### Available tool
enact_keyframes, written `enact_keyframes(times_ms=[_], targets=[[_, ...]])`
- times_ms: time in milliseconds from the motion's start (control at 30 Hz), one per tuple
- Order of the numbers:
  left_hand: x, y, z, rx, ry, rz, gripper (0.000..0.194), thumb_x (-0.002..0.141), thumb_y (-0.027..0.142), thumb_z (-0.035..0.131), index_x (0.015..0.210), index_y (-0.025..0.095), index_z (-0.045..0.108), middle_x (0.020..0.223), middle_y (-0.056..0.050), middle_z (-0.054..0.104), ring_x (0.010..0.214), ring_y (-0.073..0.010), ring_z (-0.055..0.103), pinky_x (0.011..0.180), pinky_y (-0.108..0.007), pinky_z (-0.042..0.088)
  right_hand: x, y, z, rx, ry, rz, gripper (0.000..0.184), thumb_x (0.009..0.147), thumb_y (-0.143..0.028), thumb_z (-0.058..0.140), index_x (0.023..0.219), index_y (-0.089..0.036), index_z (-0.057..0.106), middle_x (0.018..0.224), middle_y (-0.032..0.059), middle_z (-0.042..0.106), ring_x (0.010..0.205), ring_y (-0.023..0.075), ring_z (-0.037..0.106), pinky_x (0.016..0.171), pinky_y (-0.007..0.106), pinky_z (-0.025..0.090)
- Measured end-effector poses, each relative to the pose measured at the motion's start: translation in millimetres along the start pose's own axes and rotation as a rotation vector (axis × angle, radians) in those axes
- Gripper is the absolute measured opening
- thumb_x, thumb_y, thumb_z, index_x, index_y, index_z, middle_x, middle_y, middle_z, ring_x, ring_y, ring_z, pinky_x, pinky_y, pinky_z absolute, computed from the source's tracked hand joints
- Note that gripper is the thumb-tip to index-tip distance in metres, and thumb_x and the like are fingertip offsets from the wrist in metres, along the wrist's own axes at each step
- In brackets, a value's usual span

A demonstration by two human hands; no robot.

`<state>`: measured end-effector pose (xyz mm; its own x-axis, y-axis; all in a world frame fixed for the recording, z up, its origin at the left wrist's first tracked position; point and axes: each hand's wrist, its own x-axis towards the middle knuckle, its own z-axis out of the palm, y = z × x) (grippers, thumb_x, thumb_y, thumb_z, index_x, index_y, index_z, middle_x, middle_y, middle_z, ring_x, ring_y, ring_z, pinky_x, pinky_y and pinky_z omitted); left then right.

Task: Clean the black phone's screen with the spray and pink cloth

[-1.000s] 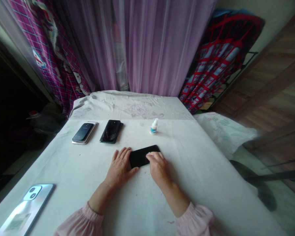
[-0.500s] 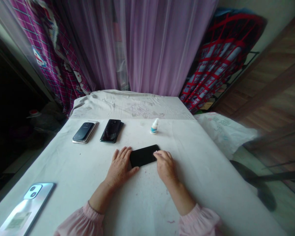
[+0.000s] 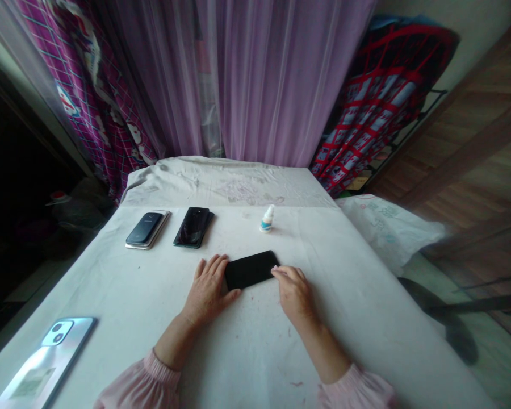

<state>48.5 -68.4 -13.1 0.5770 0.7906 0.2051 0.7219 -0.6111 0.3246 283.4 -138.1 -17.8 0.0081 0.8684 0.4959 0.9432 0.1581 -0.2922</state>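
Observation:
A black smartphone (image 3: 251,270) lies screen up on the table, slightly turned. My left hand (image 3: 206,289) holds its left end, the thumb along the near edge and the other fingers at the far corner. At the right end of the phone my right hand (image 3: 296,289) is closed in a pinch. A small whitish tip shows between thumb and forefinger; too little of it is visible to tell its kind. Beyond the phone stands a small white dropper bottle (image 3: 266,220) with a blue label and a white cap.
Two stacked phones (image 3: 143,228) lie at the far left, beside another dark pair (image 3: 191,227). A silver phone (image 3: 46,358) rests back up at the near left. A white cloth (image 3: 357,318) covers the table. A plastic bag (image 3: 387,227) hangs at its right edge.
My right hand has slid a little to the right, toward the phone's right edge, still pinching. The left hand and the phone have stayed in place.

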Motion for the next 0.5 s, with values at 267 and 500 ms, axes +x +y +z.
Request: enact_keyframes(times_ms=[267,500], targets=[[-1,-2,3.3,0.019,0.017,0.01,0.069,0.083,0.054,0.06,0.136,0.014,0.041,0.144,-0.018,0.047,0.137,-0.0348,0.037,0.112,-0.058,0.023,-6,-35,11,0.072,-0.003,-0.096,0.032,0.089,-0.003,0.045,0.103,-0.016,0.07,0.097,0.0098,0.067,0.093,0.0201,0.059,0.082,0.03,0.052],[0,0,0.5,0.015,0.004,0.009,0.07,0.084,0.057,0.059,0.135,0.013,0.042,0.143,-0.018,0.048,0.136,-0.035,0.038,0.112,-0.058,0.024,-6,-19,3,0.047,0.006,-0.041,0.036,0.088,-0.001,0.042,0.102,-0.018,0.071,0.097,0.0088,0.068,0.091,0.0196,0.06,0.081,0.031,0.052]])
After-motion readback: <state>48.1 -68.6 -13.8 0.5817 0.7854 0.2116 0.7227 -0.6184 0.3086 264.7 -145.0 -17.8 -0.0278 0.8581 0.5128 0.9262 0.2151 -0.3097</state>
